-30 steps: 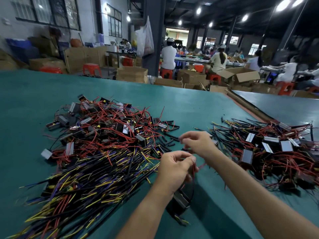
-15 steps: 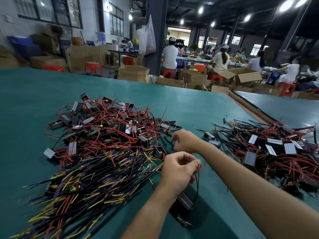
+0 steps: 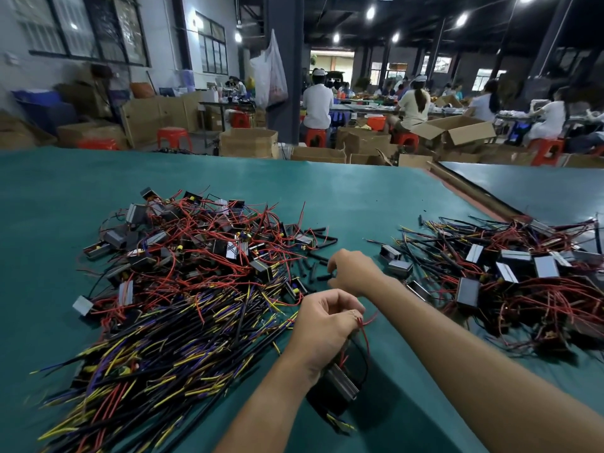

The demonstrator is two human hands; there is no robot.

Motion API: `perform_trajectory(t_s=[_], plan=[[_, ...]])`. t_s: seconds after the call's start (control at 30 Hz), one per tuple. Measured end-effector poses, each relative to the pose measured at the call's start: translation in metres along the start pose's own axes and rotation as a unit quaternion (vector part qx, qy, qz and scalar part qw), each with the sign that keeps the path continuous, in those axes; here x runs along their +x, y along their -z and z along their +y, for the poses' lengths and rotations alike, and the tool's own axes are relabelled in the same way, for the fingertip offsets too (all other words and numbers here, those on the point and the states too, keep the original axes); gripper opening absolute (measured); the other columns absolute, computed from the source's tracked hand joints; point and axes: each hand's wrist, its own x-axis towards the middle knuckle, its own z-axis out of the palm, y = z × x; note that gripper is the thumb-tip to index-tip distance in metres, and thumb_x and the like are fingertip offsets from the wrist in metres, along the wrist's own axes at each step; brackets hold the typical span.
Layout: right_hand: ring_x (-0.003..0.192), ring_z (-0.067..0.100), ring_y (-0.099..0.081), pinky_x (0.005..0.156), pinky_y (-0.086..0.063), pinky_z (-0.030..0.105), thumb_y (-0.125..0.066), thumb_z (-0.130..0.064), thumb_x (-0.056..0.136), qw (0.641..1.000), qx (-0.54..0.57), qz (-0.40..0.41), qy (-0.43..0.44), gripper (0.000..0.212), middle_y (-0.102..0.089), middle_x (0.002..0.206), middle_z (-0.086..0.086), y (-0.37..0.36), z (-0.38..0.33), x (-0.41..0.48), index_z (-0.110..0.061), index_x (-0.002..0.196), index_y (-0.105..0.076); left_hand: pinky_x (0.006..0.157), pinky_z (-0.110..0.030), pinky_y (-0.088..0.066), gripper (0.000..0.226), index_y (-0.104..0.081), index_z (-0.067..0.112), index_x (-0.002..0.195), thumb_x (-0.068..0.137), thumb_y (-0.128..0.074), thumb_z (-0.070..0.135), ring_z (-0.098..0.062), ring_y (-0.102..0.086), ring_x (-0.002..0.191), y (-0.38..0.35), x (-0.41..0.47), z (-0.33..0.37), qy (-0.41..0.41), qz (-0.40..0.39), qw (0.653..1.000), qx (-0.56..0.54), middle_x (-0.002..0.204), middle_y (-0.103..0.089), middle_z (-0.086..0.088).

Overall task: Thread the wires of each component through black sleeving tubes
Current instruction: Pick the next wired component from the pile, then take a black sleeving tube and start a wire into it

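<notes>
Pile of wired components (image 3: 183, 256) at 9 o'clock on green table (image 3: 49, 207). Left hand (image 3: 323, 325) at 6 pinches red wires (image 3: 365, 335), with component (image 3: 340, 384) hanging beneath. Right hand (image 3: 354, 271) has its fingers curled over loose black sleeving tubes (image 3: 316, 257) at centre; grip unclear. Second pile (image 3: 510, 273) at 3.

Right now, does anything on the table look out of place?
Nothing stands out. Loose black sleeving tubes lie scattered beside the left pile, one sharply bent; the right hand is at them. The left hand pinches the red wires of a component.
</notes>
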Motion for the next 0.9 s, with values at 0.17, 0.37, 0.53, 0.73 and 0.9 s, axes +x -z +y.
perform_trajectory(t_s=[0.17,0.37,0.53,0.73,0.9], plan=[[0.098,0.030,-0.063,0.082,-0.051,0.034,-0.058,-0.013,0.081,0.999,0.043,0.021,0.000,0.032,-0.069,0.106,0.007,-0.005,0.002,-0.004,-0.021,0.110,-0.066,0.046,-0.020,-0.050,0.013,-0.062,0.005,0.077,0.083,-0.067,-0.005,-0.013,-0.059,0.048,0.003,0.000,0.001,0.032,-0.063,0.994,-0.080,0.061,-0.061,-0.009],[0.064,0.015,-0.060,0.062,-0.058,0.031,-0.064,-0.004,0.089,0.914,0.398,0.077,0.004,0.012,-0.069,0.080,0.015,0.023,0.018,-0.058,-0.008,0.095,-0.074,0.060,-0.023,-0.054,0.021,-0.069,0.012,0.078,0.071,-0.079,-0.005,-0.014,-0.066,0.063,0.004,-0.001,-0.002,0.026,-0.086,0.991,-0.104,0.074,-0.069,-0.006],[0.061,0.015,-0.063,0.048,-0.050,0.023,-0.053,-0.007,0.096,0.759,0.651,0.002,0.010,0.010,-0.067,0.084,0.015,0.035,0.024,-0.099,-0.010,0.090,-0.060,0.065,-0.021,-0.054,0.021,-0.075,0.013,0.072,0.068,-0.081,-0.006,-0.011,-0.066,0.068,0.004,-0.003,-0.004,-0.009,-0.099,0.993,-0.067,0.077,-0.073,-0.005],[0.055,0.019,-0.064,0.047,-0.052,0.023,-0.049,-0.013,0.098,0.704,0.709,-0.023,0.028,0.008,-0.071,0.088,0.021,0.038,0.026,-0.112,-0.008,0.092,-0.050,0.060,-0.027,-0.059,0.013,-0.079,0.013,0.075,0.066,-0.074,0.021,-0.016,-0.069,0.066,-0.001,-0.003,-0.003,0.005,-0.072,0.992,-0.101,0.075,-0.074,-0.007],[0.058,0.021,-0.066,0.049,-0.054,0.024,-0.052,-0.009,0.097,0.713,0.699,0.044,0.032,0.014,-0.073,0.089,0.020,0.046,0.028,-0.113,-0.010,0.084,-0.051,0.057,-0.029,-0.050,0.010,-0.077,0.012,0.081,0.085,-0.068,0.015,-0.015,-0.061,0.060,-0.003,-0.001,-0.002,-0.020,-0.012,0.999,-0.030,0.068,-0.069,-0.003]])
